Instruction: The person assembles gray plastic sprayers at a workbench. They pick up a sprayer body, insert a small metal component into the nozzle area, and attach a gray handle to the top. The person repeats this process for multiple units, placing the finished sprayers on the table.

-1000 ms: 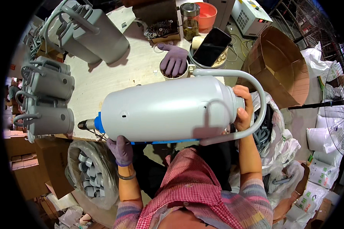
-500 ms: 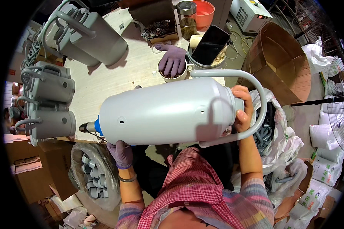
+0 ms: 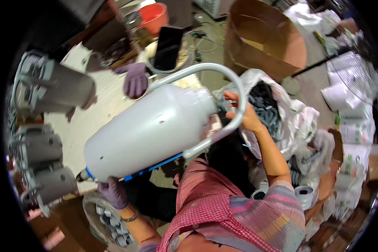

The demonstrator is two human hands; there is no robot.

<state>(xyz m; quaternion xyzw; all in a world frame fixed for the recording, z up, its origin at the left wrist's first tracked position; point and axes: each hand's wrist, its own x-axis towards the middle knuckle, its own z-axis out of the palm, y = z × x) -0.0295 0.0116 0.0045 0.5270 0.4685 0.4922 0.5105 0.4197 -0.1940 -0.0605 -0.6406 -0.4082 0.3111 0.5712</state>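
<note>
Pale, flat worktop (image 3: 73, 130): it spread across my feed's left middle, a purple fabric glove (image 3: 135, 80) lying toward its far side.
Light-grey cylindrical vessel (image 3: 143, 130): it slanted side-on over the worktop's near edge, its curved grey handle (image 3: 210, 67) arching past the neck.
Purple-gloved left hand (image 3: 113, 192): it touched the lower end; I couldn't tell how tightly.
Bare right hand (image 3: 249, 116): its fingers were loosely spread beside the neck, behind the handle.
</note>
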